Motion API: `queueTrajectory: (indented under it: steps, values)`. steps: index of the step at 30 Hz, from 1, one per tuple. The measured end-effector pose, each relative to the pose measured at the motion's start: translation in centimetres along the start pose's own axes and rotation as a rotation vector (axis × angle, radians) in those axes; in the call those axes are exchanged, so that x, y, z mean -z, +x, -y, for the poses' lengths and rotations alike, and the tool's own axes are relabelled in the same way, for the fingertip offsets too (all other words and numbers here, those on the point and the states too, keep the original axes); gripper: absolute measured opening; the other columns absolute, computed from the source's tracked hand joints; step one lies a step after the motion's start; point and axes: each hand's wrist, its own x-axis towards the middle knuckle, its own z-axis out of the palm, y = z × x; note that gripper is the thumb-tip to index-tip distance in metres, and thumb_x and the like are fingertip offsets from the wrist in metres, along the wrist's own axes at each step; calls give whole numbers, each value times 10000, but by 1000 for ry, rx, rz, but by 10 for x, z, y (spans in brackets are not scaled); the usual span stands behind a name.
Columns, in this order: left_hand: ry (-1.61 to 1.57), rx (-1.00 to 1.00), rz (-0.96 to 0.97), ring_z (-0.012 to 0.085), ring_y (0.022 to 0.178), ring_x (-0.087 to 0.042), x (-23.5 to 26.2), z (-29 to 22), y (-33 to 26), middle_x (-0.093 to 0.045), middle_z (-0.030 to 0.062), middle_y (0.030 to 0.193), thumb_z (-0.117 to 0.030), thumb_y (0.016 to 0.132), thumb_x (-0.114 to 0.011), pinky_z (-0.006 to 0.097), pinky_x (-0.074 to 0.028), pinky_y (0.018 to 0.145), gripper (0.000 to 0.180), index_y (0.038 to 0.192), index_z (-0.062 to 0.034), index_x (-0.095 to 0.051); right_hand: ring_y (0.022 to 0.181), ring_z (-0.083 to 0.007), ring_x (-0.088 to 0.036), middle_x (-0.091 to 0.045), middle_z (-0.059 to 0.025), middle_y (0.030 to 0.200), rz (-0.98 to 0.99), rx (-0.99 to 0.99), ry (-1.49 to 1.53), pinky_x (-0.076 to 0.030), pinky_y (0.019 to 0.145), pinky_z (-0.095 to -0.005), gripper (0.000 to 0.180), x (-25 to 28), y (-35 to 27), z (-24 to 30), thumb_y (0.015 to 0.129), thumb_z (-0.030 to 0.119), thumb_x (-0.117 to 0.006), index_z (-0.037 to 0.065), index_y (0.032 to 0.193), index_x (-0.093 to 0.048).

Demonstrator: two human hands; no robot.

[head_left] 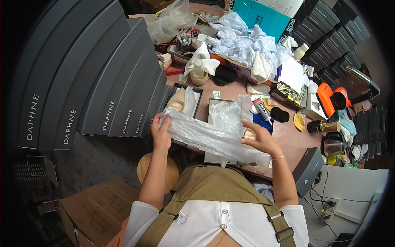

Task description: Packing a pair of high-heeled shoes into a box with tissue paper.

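Clear plastic bag (205, 138) stretched between both our hands above the table (288, 138) edge, in front of our apron (214, 185). Left hand (160, 131) curls shut on the bag's left end, thumb and fingers pinching the film. Right hand (261, 140) lies mostly open, fingers spread flat over the bag's right part, pressing rather than gripping. Behind the bag we see two open boxes: left box (197, 96) holds a beige shoe (177, 101), right box (214, 103) holds crumpled plastic. Glue tube (260, 108) lies just beyond the right hand. Dark shoeboxes (103, 82) stacked to our left.
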Motion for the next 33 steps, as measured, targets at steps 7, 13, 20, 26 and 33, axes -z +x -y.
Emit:
queueTrajectory:
  steps: [7, 13, 20, 26, 33]
  values:
    - [501, 13, 257, 123, 899, -582, 36, -27, -1, -624, 48, 976, -60, 820, -681, 261, -463, 800, 360, 1150, -7, -546, 721, -367, -592, -599, -205, 741, 187, -8, 131, -453, 651, -419, 219, -63, 50, 24, 840, 212, -631, -7, 845, -616]
    - [1045, 2, 706, 113, 817, -560, 7, -58, -11, -629, 42, 876, -149, 806, -704, 269, -456, 722, 228, 992, -29, -647, 773, -369, -594, -632, -176, 834, 222, 228, -20, -472, 686, -414, 214, -58, 44, 28, 833, 200, -630, -11, 846, -604]
    - [689, 248, 488, 45, 701, -515, 28, -60, 29, -608, -24, 756, -146, 860, -660, 218, -440, 624, 161, 866, 15, -661, 825, -346, -606, -632, -184, 863, 450, -66, -157, -471, 727, -403, 176, -5, -29, -21, 795, 138, -596, -11, 888, -617]
    - [832, 93, 492, 44, 711, -506, 34, -46, 30, -600, -18, 732, -158, 859, -664, 222, -429, 632, 181, 862, 24, -658, 858, -374, -598, -627, -196, 918, 23, -395, -399, -477, 769, -414, 192, 33, -75, -52, 790, 112, -617, 14, 955, -630]
    - [695, 72, 675, 66, 782, -526, 13, -63, 27, -611, -5, 836, -187, 888, -628, 230, -434, 699, 230, 949, 34, -646, 824, -406, -588, -622, -222, 864, 300, 88, 24, -462, 750, -438, 306, -84, 39, 12, 804, 221, -666, 0, 1002, -594]
